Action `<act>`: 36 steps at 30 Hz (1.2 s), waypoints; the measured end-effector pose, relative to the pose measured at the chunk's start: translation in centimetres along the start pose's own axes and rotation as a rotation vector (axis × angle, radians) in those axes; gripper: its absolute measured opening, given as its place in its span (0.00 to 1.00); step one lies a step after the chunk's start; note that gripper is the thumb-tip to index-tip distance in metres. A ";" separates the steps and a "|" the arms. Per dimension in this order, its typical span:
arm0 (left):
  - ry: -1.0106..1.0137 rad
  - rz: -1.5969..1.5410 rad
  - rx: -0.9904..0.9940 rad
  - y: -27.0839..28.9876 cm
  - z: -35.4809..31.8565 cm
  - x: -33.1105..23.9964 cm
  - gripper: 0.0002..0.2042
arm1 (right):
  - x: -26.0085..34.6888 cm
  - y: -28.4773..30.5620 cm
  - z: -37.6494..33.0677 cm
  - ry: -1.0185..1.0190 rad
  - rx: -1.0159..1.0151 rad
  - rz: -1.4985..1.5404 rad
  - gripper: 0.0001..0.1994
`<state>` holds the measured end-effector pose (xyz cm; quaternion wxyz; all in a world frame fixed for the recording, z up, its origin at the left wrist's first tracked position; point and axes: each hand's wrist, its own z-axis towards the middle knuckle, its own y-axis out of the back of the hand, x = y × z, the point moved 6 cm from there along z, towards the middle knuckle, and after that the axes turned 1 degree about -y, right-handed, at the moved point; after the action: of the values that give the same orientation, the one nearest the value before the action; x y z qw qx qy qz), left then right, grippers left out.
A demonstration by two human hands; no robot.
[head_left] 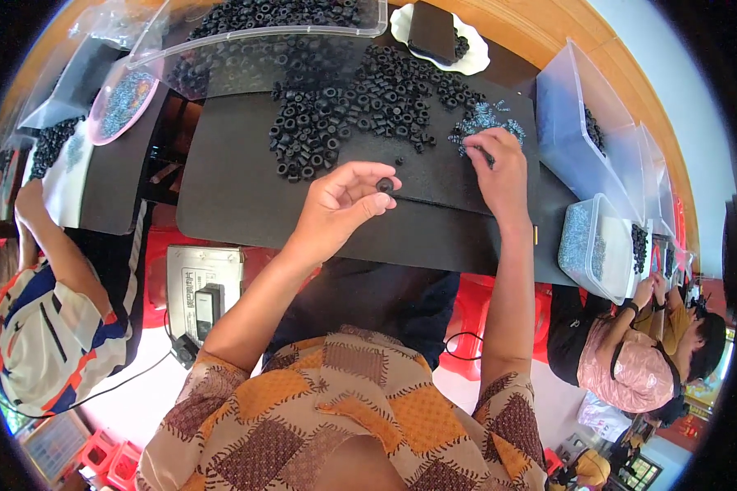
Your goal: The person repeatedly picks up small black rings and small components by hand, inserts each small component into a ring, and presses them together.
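Observation:
My left hand [336,204] is closed, thumb and fingers gripping a small black ring-shaped part [385,186] above the dark table. My right hand [504,176] reaches over the near side of a small pile of blue-grey pieces [499,120] that look like little springs. Its thumb and fingers are curled together; what lies between them, if anything, is too small to tell. A broad heap of black ring-shaped parts [307,131] spreads over the table beyond my left hand. One loose black part [399,161] lies between my hands and the heap.
A clear bin of black parts [258,31] stands at the far left. At the far edge, a white scalloped dish [477,59] holds a dark box. Clear bins [577,123] and a tub of blue-grey pieces [577,245] line the right. Co-workers [57,327] [630,352] sit on both sides.

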<state>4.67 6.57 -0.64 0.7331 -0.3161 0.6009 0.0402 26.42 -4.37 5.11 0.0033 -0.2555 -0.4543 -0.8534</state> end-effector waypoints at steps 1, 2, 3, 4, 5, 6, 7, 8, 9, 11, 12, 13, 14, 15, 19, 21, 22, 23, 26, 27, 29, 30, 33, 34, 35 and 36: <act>0.001 0.003 -0.002 0.1 0.0 0.0 0.15 | 0.7 -0.2 0.1 0.048 -0.016 -0.064 0.05; -0.009 0.009 -0.004 0.2 0.0 0.0 0.15 | 1.3 -0.3 0.1 0.096 -0.032 -0.129 0.05; -0.019 0.016 -0.006 0.2 -0.1 0.0 0.14 | 1.3 -0.3 0.0 0.096 -0.032 -0.126 0.05; -0.018 0.016 -0.005 0.1 -0.1 -0.1 0.14 | 1.4 -0.2 -0.2 0.112 -0.027 -0.141 0.05; -0.013 0.017 -0.008 0.1 0.0 -0.1 0.14 | 1.5 -0.1 -0.4 0.128 -0.022 -0.156 0.05; -0.008 0.017 -0.010 0.0 0.0 -0.2 0.14 | 1.3 0.0 -0.6 0.127 -0.022 -0.156 0.05; -0.007 0.017 -0.010 0.0 0.0 -0.1 0.14 | 1.1 0.2 -0.9 0.125 -0.011 -0.143 0.06; -0.009 0.019 0.000 0.0 0.0 -0.1 0.14 | 0.9 0.2 -1.1 0.123 0.000 -0.130 0.06; -0.011 0.021 0.010 0.0 0.0 -0.1 0.14 | 0.8 0.2 -1.2 0.122 0.001 -0.130 0.06; -0.006 0.017 0.014 0.1 -0.1 -0.2 0.15 | 0.6 0.3 -1.3 0.092 -0.006 -0.088 0.08; -0.002 0.013 0.015 0.1 -0.1 -0.2 0.15 | 0.5 0.4 -1.3 0.089 -0.006 -0.089 0.08; -0.002 0.014 0.014 0.0 -0.1 -0.3 0.15 | 0.1 0.5 -1.2 0.024 -0.009 -0.035 0.08; -0.004 -0.024 -0.007 0.0 -0.1 -0.3 0.15 | -0.4 0.5 -1.2 -0.042 -0.011 0.019 0.09; -0.007 -0.063 -0.028 0.0 -0.1 -0.4 0.15 | -0.4 0.5 -1.2 -0.041 -0.011 0.020 0.09; 0.009 -0.051 -0.010 0.2 -0.1 0.0 0.15 | 0.4 0.2 -0.9 0.075 0.041 -0.119 0.08; 0.000 -0.028 0.006 0.3 -0.2 0.1 0.15 | 1.0 0.2 -0.7 0.124 0.077 -0.172 0.08; 0.000 -0.028 0.003 0.4 -0.2 0.2 0.15 | 1.3 0.2 -0.5 0.130 0.091 -0.204 0.08; 0.014 -0.070 0.015 0.4 -0.1 0.3 0.15 | 1.5 0.2 -0.4 0.136 0.106 -0.235 0.08; 0.060 -0.184 0.013 0.3 -0.2 0.1 0.15 | 2.4 0.8 -0.6 0.137 0.006 -0.047 0.07; 0.093 -0.258 0.006 0.2 -0.2 0.1 0.15 | 2.8 0.9 -0.7 0.139 0.010 -0.043 0.07; 0.091 -0.283 0.000 0.3 -0.2 0.2 0.15 | 2.8 0.3 -1.2 -0.142 0.056 0.247 0.06; 0.089 -0.307 -0.001 0.4 -0.2 0.2 0.16 | 3.5 -0.2 -1.7 -0.142 0.059 0.249 0.06; 0.107 -0.279 0.033 0.9 -0.3 1.0 0.15 | 4.9 -2.0 -3.2 -0.286 0.079 0.715 0.06; 0.109 -0.281 0.033 0.8 -0.4 1.0 0.15 | 5.9 -2.2 -3.4 -0.260 0.103 0.768 0.07; 0.095 -0.292 0.033 0.7 -0.3 0.9 0.16 | 6.6 -2.4 -3.6 -0.234 0.126 0.820 0.09; 0.082 -0.302 0.034 0.6 -0.3 0.9 0.16 | 7.0 -2.6 -3.9 -0.236 0.155 0.833 0.08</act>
<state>4.39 6.61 -1.68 0.7108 -0.3918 0.5766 -0.0938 18.03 -4.31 4.39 0.3144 -0.5119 -0.3723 -0.7075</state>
